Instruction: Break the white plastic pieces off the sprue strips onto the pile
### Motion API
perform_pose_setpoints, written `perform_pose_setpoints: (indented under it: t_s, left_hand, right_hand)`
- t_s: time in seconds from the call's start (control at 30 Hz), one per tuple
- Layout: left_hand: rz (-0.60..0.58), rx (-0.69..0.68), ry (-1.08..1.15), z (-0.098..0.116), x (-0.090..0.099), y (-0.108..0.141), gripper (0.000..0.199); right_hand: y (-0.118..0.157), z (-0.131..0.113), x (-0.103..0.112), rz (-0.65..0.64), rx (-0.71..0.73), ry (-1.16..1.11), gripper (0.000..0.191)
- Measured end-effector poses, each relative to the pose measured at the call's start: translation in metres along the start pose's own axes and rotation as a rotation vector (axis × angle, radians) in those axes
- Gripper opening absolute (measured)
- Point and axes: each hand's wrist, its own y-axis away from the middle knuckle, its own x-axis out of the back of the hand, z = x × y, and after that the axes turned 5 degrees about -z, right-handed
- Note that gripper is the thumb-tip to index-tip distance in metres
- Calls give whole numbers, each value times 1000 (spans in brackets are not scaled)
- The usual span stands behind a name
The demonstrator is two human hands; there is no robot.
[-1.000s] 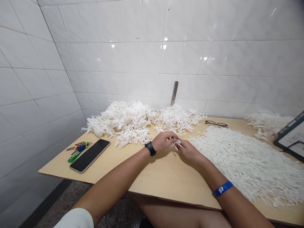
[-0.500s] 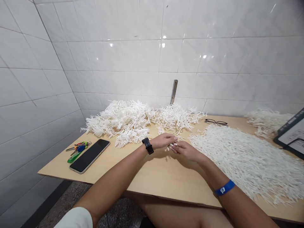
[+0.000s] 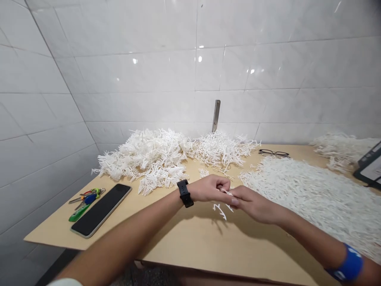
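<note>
My left hand, below a black wristwatch, is closed on a white branched plastic piece that hangs beneath the fingers. Touching it from the right, my right hand pinches the same white plastic at the fingertips. Both hands are over the front middle of the wooden table. Behind them lies a tangled heap of white branched pieces, with a second heap beside it. A wide spread of small loose white pieces covers the right side.
A phone and keys with a green tag lie at the left. Eyeglasses rest at the back. At the far right are another white pile and a dark-framed object. A metal bar stands against the tiled wall.
The view has shifted closer to the table. My hands have turned and appear larger and slightly lower, pressed together, with more of the branched piece showing below them.
</note>
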Motion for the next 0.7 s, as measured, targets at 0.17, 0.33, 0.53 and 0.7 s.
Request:
perform_pose_setpoints:
  t_s: [0.17,0.33,0.53,0.7]
  left_hand:
    - [-179,113,154,-4,-24,7,56]
    - [-115,135,582,-11,-37,19,60]
    - [-15,81,393,-7,-25,19,42]
    - [-18,-7,-97,5,-20,16,32]
  right_hand:
    - [24,-5,-11,-172,-4,-85,42]
    - [34,0,-10,-209,-5,-164,46]
    - [43,-8,-5,-89,-57,-178,47]
    - [51,-9,-4,-65,-95,-160,44]
